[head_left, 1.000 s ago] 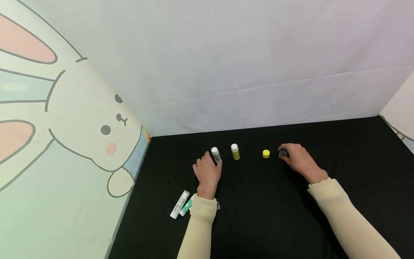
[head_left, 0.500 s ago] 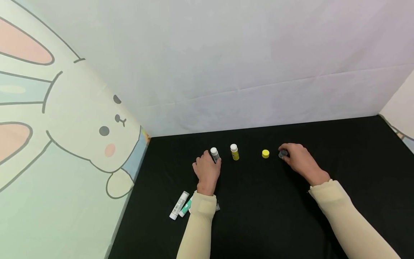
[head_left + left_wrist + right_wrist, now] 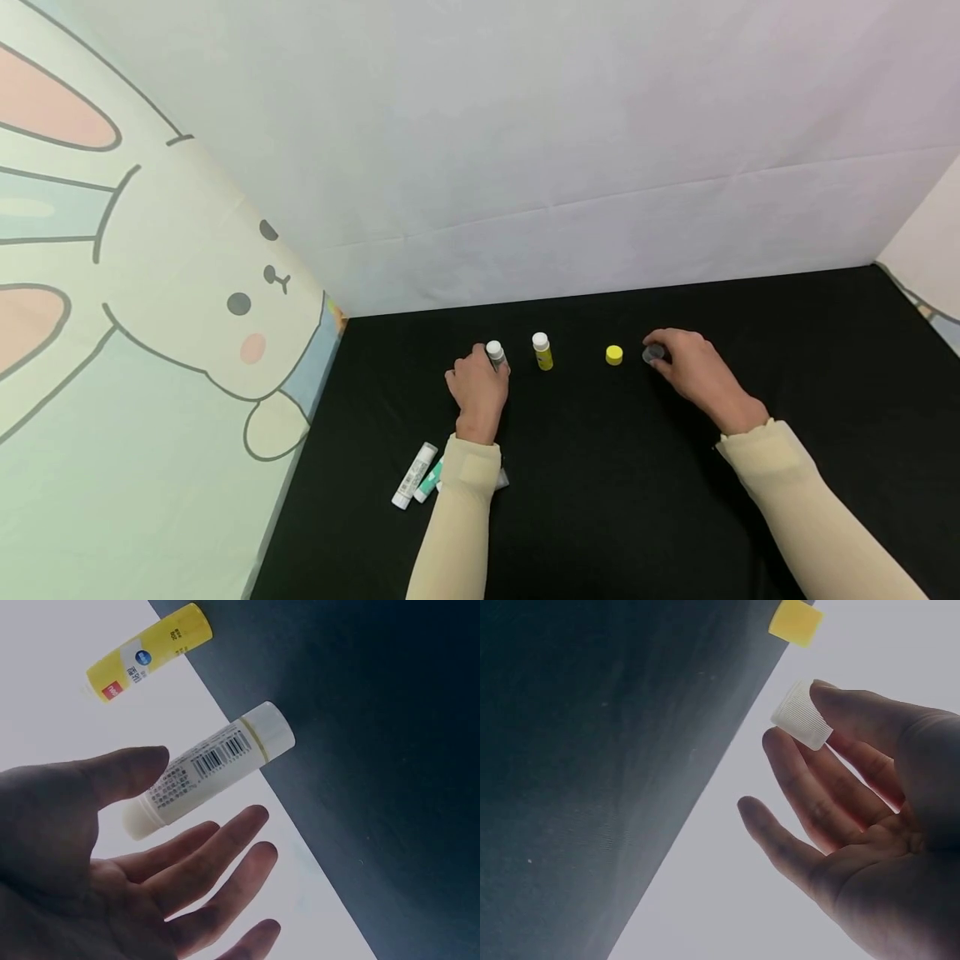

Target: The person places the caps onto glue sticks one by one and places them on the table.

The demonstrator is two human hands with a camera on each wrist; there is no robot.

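In the head view my left hand (image 3: 478,387) is at an upright glue stick with a white cap (image 3: 496,352). The left wrist view shows that hand's thumb beside the pale, barcoded glue stick, with the fingers loosely spread on its other side. A yellow glue stick (image 3: 543,352) with a white top stands just to the right. Further right, my right hand (image 3: 693,371) pinches a small translucent ribbed cap (image 3: 804,716) between thumb and fingers. A yellow cap (image 3: 614,356) sits on the table to the left of that hand.
Nearer me on the black-covered table (image 3: 600,483), a white tube (image 3: 414,476) and a green-and-white tube (image 3: 430,481) lie flat. My left sleeve (image 3: 467,508) partly hides other items beside them. A pale wall sheet (image 3: 570,150) closes the back; a rabbit-printed sheet (image 3: 180,292) hangs left.
My left hand has moved slightly forward, bringing the thumb and fingers closer around the glue stick. The right hand keeps its hold on the translucent cap almost unmoved. The head view shifts slightly.
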